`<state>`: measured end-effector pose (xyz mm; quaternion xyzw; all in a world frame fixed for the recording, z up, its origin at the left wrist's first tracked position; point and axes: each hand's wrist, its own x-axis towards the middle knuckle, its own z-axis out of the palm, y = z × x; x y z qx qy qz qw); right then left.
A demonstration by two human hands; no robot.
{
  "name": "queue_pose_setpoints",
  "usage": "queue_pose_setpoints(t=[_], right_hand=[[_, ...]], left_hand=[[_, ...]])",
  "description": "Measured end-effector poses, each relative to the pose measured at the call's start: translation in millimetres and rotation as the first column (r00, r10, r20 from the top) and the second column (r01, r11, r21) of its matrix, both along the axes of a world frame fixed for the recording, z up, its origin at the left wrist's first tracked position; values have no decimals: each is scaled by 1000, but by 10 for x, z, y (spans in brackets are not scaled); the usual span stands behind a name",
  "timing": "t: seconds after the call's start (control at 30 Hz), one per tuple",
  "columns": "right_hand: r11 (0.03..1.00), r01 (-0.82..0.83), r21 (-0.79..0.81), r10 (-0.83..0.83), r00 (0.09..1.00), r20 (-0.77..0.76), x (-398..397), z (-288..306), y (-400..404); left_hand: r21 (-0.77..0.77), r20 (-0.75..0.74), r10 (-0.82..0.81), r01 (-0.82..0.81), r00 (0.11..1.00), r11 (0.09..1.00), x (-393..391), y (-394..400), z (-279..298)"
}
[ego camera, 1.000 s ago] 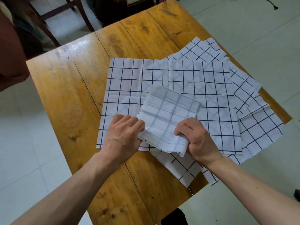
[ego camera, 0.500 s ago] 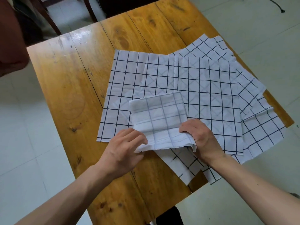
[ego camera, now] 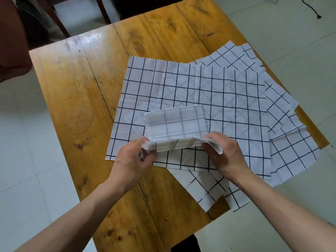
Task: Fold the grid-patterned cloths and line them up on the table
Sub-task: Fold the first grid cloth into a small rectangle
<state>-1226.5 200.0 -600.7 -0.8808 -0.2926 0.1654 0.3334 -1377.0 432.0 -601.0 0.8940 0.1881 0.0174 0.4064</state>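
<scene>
A folded white cloth with a faint grey grid (ego camera: 177, 124) is held at its near edge, lifted a little off the pile. My left hand (ego camera: 133, 160) pinches its near left corner and my right hand (ego camera: 222, 153) grips its near right corner. Beneath it lie several unfolded white cloths with black grid lines (ego camera: 218, 99), overlapping and fanned out toward the right. Some of them hang over the table's right and near edges.
The wooden table (ego camera: 81, 99) shows bare planks on its left half and at the back. Dark chair legs (ego camera: 60, 20) stand beyond the far left corner. Pale floor tiles surround the table, with a black cable (ego camera: 311, 6) at the upper right.
The folded cloth has turned square to me and its near edge has risen off the pile. Both hands have shifted from pressing it down to holding its near corners.
</scene>
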Motion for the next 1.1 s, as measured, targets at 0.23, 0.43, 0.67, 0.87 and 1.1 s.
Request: queue_pose_setpoints(t=[0.23, 0.43, 0.67, 0.87, 1.1], right_hand=[[972, 235, 14, -233, 968, -94, 57, 1, 107], [945, 311, -104, -320, 943, -88, 220, 26, 196], [940, 298, -169, -319, 941, -112, 364, -9, 271], [927, 307, -213, -333, 938, -94, 438, 10, 336], [921, 252, -298, -226, 967, 119, 391, 41, 378]], left_hand=[[-46, -65, 232, -235, 971, 971, 144, -80, 8], [50, -74, 334, -331, 940, 942, 261, -117, -35], [146, -130, 355, -336, 926, 930, 383, -74, -58], [222, -136, 362, -328, 922, 918, 410, -107, -54], [377, -36, 263, -231, 964, 897, 430, -71, -35]])
